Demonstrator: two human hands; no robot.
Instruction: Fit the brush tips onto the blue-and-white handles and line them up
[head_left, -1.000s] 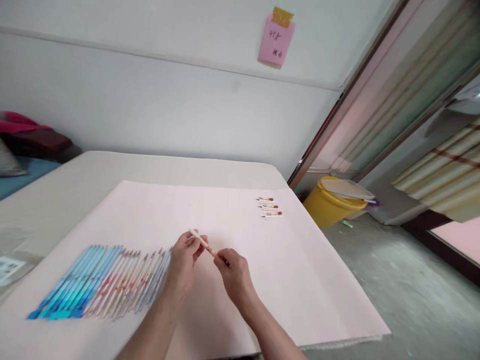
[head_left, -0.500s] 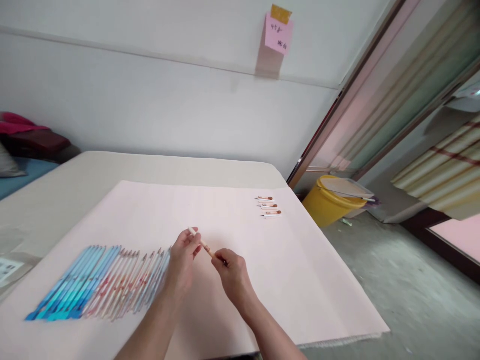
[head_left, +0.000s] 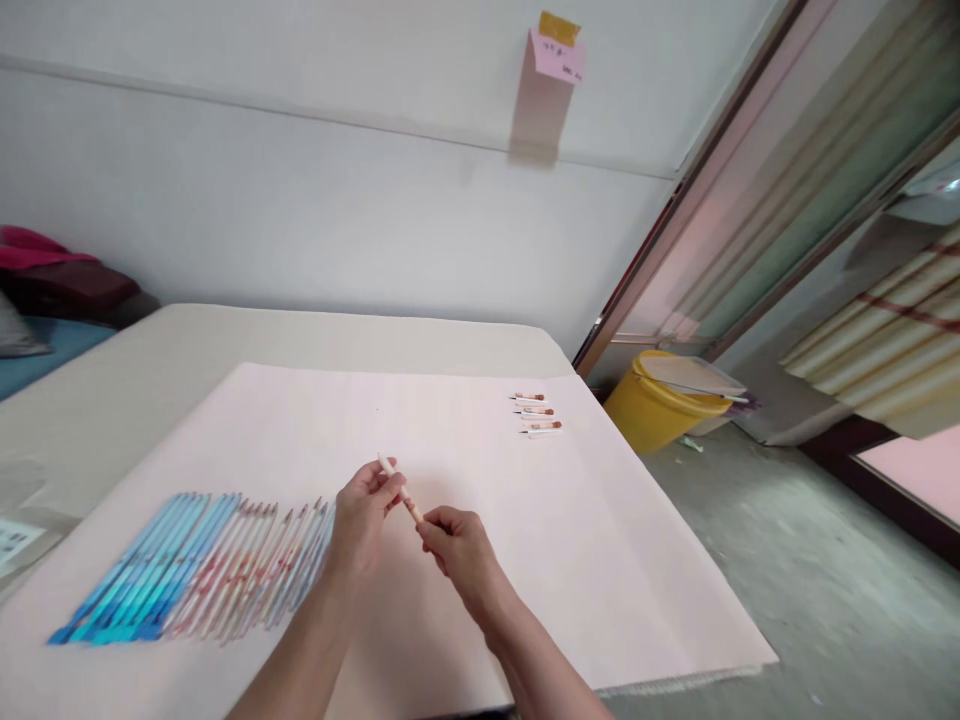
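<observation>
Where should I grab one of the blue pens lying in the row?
Probably from above, pinching the middle of its barrel. The blue pens lie flat and packed side by side on the pink sheet, so their sides are blocked; only tops show. Rolling an edge pen away first may help.

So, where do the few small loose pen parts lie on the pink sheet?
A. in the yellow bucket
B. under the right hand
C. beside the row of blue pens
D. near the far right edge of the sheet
D: the small pen parts lie near the pink sheet's far right edge, away from both hands and the row of pens.
</observation>
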